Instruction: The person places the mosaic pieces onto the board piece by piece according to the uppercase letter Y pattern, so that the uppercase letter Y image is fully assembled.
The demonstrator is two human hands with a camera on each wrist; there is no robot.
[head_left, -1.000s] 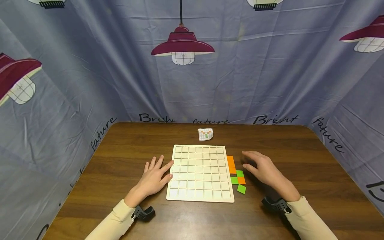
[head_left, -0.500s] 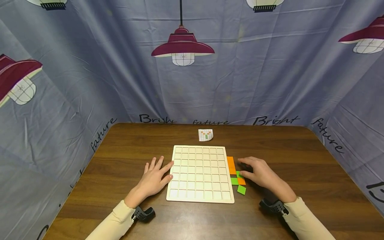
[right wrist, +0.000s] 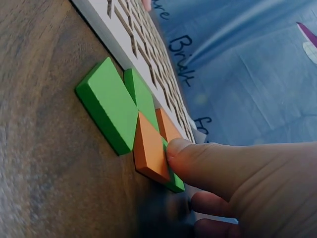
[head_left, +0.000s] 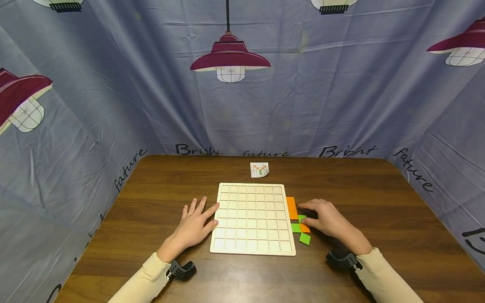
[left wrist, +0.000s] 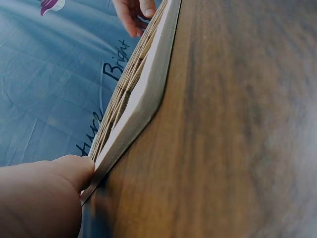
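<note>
A pale wooden board (head_left: 251, 219) with a grid of square recesses lies on the table. My left hand (head_left: 191, 227) is spread flat at its left edge, index finger and thumb touching the rim. In the left wrist view the thumb (left wrist: 74, 171) rests against the board's corner. Beside the right edge lie orange tiles (head_left: 291, 207) and green tiles (head_left: 305, 238). Over them is my right hand (head_left: 327, 216), its thumb on a green tile that it partly hides. The right wrist view shows that thumb (right wrist: 181, 151) beside an orange tile (right wrist: 149, 151); the index fingertip is hidden there.
A small paper card (head_left: 259, 170) with a coloured grid pattern lies behind the board. The brown wooden table (head_left: 159, 181) meets a blue-grey curtain (head_left: 303, 97) printed with lamps and lettering at its back and sides. Each wrist wears a black camera band.
My right hand has moved left and slightly down onto the tiles, thumb reaching a green one. The left hand, board and tiles have stayed in place.
</note>
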